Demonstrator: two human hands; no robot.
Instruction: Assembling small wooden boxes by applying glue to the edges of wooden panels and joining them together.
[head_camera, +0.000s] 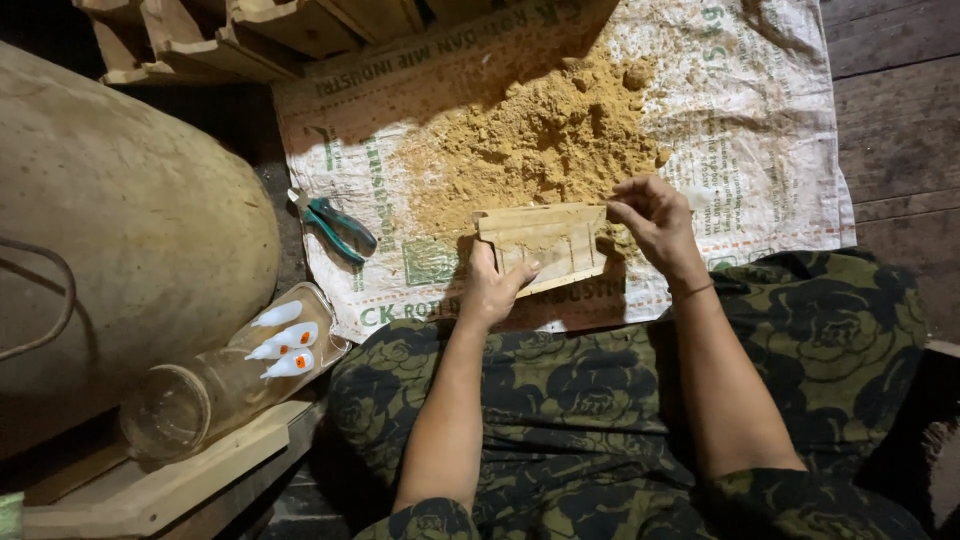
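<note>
Wooden slatted piece (545, 243) sits at the woven sack's (760, 110) near edge, left hand (492, 288) gripping its lower edge. Right hand (652, 220) pinches its right end; sawdust (540, 135) lies just beyond, pliers (335, 226) near the sack's left edge.

Single head cam, looks steeply down over the person's lap, close in. Left hand (492, 290) and right hand (652, 222) sit mid-frame; woven sack (760, 120) lies just beyond them. No second view to overlap.

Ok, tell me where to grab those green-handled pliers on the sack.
Take the pliers by the green handles, coming from the lower right: the handles splay that way on the sack, while the metal jaws point up-left toward its edge.
</note>
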